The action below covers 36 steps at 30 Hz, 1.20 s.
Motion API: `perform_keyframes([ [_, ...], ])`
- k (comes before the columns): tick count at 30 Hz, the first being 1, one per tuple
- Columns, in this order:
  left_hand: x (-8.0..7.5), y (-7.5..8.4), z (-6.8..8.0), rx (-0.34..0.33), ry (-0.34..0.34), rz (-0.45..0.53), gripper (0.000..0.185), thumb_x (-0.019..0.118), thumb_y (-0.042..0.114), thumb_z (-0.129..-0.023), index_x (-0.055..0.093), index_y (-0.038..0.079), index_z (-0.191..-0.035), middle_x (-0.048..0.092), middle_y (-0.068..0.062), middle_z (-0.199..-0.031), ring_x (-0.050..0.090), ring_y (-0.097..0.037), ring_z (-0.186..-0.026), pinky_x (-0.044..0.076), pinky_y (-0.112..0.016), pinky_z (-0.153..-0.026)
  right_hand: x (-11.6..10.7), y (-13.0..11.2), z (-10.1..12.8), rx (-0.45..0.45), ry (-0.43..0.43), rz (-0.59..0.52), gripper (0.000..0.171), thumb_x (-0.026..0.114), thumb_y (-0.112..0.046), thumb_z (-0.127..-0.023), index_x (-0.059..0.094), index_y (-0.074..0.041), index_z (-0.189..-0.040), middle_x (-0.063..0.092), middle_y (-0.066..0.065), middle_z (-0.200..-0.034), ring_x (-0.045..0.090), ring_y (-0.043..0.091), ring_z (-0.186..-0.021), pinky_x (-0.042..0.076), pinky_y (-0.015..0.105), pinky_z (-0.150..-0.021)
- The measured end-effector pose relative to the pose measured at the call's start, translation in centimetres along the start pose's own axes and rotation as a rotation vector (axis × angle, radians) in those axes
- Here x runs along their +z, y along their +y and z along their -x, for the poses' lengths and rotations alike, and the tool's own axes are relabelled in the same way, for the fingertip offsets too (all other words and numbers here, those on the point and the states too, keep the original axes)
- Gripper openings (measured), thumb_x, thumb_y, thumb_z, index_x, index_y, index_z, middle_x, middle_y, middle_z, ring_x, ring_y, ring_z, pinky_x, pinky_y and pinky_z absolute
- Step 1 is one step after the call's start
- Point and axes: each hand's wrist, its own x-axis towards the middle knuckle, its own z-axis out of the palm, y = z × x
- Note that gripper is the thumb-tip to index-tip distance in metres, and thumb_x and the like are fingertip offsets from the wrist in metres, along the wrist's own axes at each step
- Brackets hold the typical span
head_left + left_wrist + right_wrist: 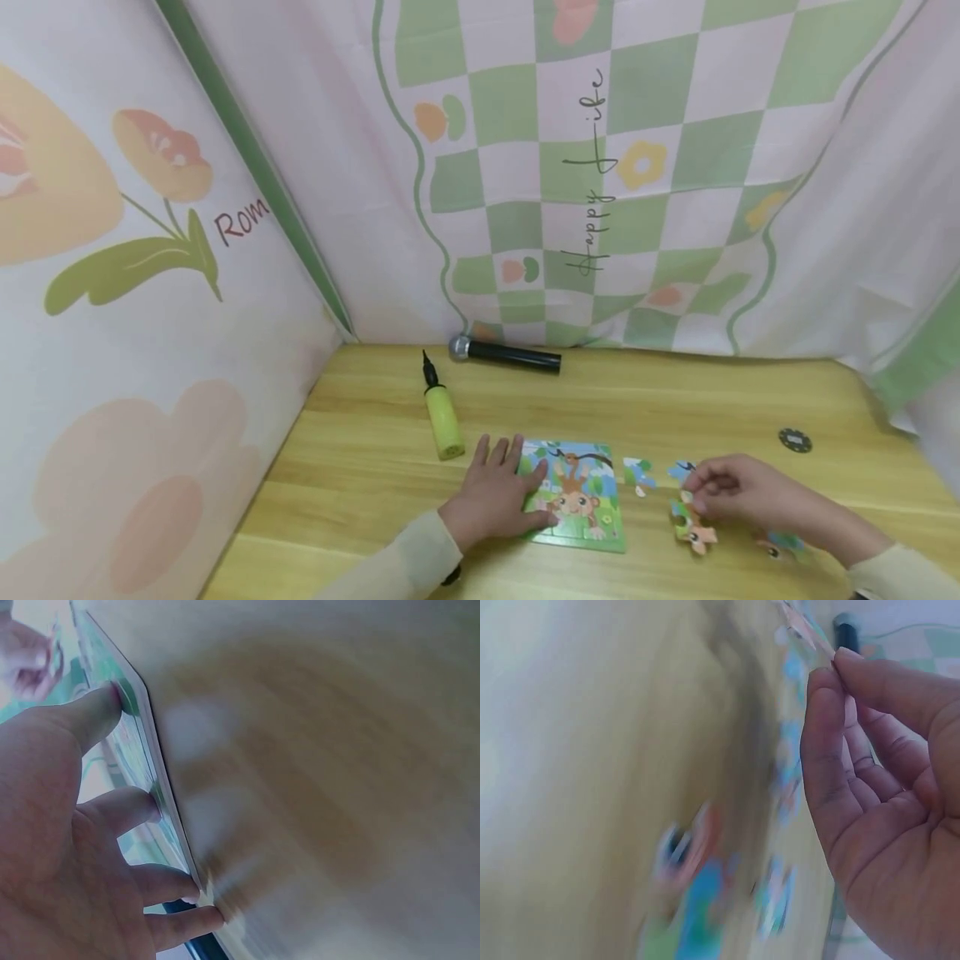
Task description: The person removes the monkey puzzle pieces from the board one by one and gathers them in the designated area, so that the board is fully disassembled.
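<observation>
Floral and checked cloths back a wooden table (750, 400). At lower centre of the head view the left hand (495, 496) lies flat, fingers straight, on the monkey puzzle board (577, 500). Right of the board, the right hand (731, 487) pinches a puzzle piece (686, 497), closest to the other loose pieces (693, 529).

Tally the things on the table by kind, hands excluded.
Puzzle board: 1
Loose puzzle pieces: 4 clusters visible, exact count unclear
Pump: 1
Microphone: 1
Dark disc: 1
Total: 8
</observation>
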Motion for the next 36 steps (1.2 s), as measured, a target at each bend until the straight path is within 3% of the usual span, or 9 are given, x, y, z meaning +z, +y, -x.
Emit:
perform_keyframes([
  [6,-0.2,0.2,0.0,-0.007,0.004,0.008,0.082,0.031,0.083,-0.091,0.027,0.039,-0.160,0.017,-0.019,-0.165,0.019,-0.039,-0.150,0.005,-0.061,-0.118,-0.6,1.6,2.3,0.041,0.002,-0.046,0.021,0.064,-0.004,-0.099,0.061,0.011,-0.114,0.065,0.015,-0.101,0.065,0.018,-0.087,0.057,0.030,-0.072],
  [14,-0.6,0.2,0.0,0.003,0.010,0.018,0.081,0.031,0.082,-0.092,0.029,0.038,-0.160,0.017,-0.019,-0.165,0.019,-0.039,-0.150,0.005,-0.061,-0.118,0.0,1.8,2.3,0.072,0.108,0.123,0.019,0.071,-0.006,-0.094,0.065,0.006,-0.107,0.065,0.011,-0.093,0.063,0.013,-0.080,0.056,0.028,-0.066],
  [20,-0.3,0.1,0.0,-0.008,0.004,-0.003,0.082,0.031,0.083,-0.091,0.028,0.039,-0.160,0.017,-0.019,-0.165,0.020,-0.039,-0.150,0.006,-0.061,-0.118,0.3,1.5,2.2,0.069,0.137,0.247,0.017,0.073,-0.007,-0.092,0.066,0.002,-0.104,0.063,0.008,-0.092,0.061,0.009,-0.079,0.055,0.026,-0.066],
  [29,0.1,0.0,-0.1,-0.008,-0.005,0.009,0.082,0.030,0.084,-0.090,0.027,0.039,-0.160,0.016,-0.018,-0.166,0.018,-0.038,-0.150,0.004,-0.060,-0.118,0.6,1.2,2.1,0.100,0.172,0.288,0.016,0.074,-0.009,-0.091,0.067,-0.001,-0.103,0.063,0.006,-0.090,0.059,0.008,-0.077,0.054,0.026,-0.065],
  [36,0.1,-0.1,0.0,-0.009,0.010,0.042,0.082,0.032,0.083,-0.091,0.026,0.039,-0.160,0.015,-0.019,-0.166,0.017,-0.039,-0.150,0.003,-0.060,-0.118,0.8,0.3,1.7,0.091,0.184,0.287,0.020,0.069,-0.023,-0.098,0.066,-0.004,-0.103,0.065,0.004,-0.087,0.059,0.010,-0.068,0.053,0.028,-0.056],
])
